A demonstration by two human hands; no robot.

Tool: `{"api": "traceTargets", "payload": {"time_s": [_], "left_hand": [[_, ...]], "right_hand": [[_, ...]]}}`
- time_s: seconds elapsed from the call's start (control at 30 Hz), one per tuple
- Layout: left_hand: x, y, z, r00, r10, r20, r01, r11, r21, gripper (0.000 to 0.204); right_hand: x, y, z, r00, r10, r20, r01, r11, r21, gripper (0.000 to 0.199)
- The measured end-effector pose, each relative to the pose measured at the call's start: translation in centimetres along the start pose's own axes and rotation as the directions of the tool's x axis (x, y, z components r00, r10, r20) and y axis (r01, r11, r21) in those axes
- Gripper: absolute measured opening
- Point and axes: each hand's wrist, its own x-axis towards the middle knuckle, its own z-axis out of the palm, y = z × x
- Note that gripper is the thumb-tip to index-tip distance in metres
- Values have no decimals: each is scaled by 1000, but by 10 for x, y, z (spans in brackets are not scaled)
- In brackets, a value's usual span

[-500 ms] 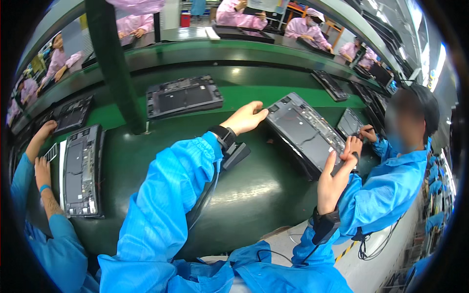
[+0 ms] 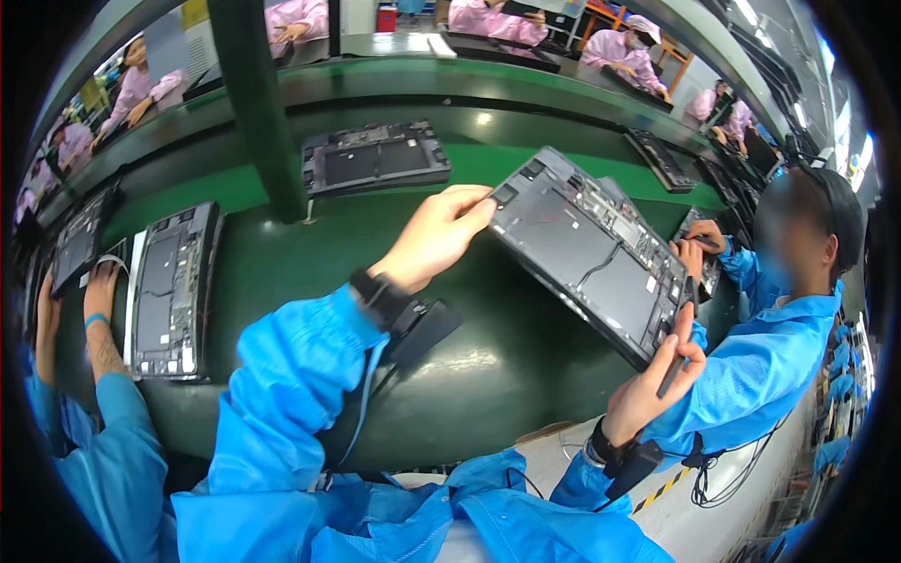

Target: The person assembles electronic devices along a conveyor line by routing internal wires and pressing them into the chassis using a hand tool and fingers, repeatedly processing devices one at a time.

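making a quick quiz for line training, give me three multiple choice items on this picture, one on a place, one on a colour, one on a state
1. Where does the left hand grip the open laptop base?
A. its far left corner
B. its near right edge
C. its middle

2. What colour is the work surface?
A. white
B. dark green
C. red

3. How does the laptop base sit?
A. flat on the surface
B. shut with a cover on
C. lifted and tilted between both hands

Answers
1. A: the fingertips pinch the far left corner.
2. B: the conveyor surface is dark glossy green.
3. C: the right hand, which also holds a thin dark tool, props the near edge, so the base is raised with its insides showing.
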Motion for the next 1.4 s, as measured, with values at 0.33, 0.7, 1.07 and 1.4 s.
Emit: {"api": "traceTargets", "payload": {"time_s": [0.33,0.7,1.07,1.4], "left_hand": [[-235,2,-39,909,-223,-352,190,974,-125,31],[-237,45,-57,984,-123,-127,176,636,751,27],[-174,-9,-63,978,65,200,-169,808,565,16],[-169,-17,-63,987,128,99,-162,798,580,23]], "right_hand": [[-93,8,-8,848,281,450,-349,934,74,14],[-69,15,-58,815,148,560,-119,989,-88,15],[-59,-23,72,-77,-286,955,167,941,295,26],[-72,14,101,-208,-413,887,174,876,449,22]]}}
